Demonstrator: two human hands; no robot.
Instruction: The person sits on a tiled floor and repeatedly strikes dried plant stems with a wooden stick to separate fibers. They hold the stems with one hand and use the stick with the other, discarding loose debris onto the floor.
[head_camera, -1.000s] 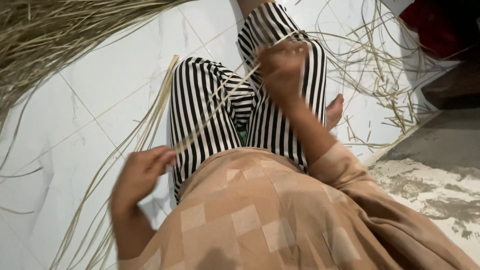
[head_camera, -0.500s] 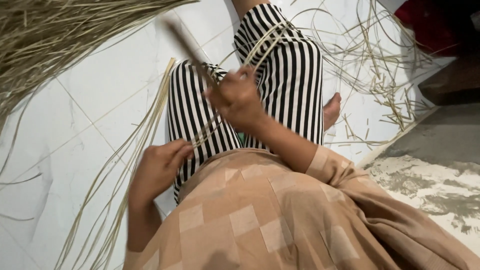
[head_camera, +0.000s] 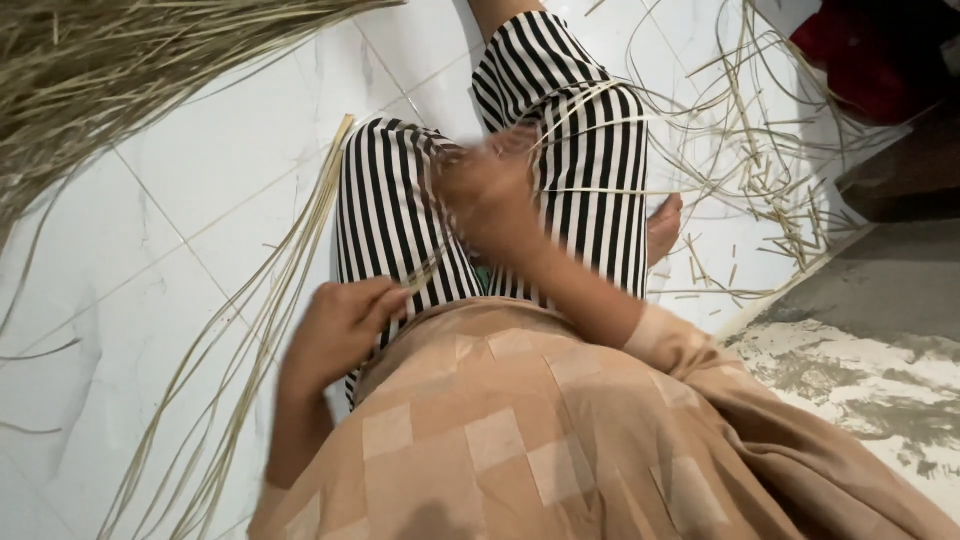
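Observation:
I sit on a white tiled floor in black-and-white striped trousers and a tan checked top. My left hand pinches the near end of a thin pale cane strip beside my left thigh. My right hand, blurred by motion, is closed around the same strip above my lap. The strip's far end curves over my right knee toward the loose strips on the floor.
A large bundle of dry cane strips lies at the upper left. Several long strips run along the floor by my left leg. Tangled offcuts litter the tiles at right, near a rough concrete edge. My bare foot rests there.
My right hand has slid down along the strip from over my knee toward my lap. My left hand has stayed at the strip's near end, shifting slightly right.

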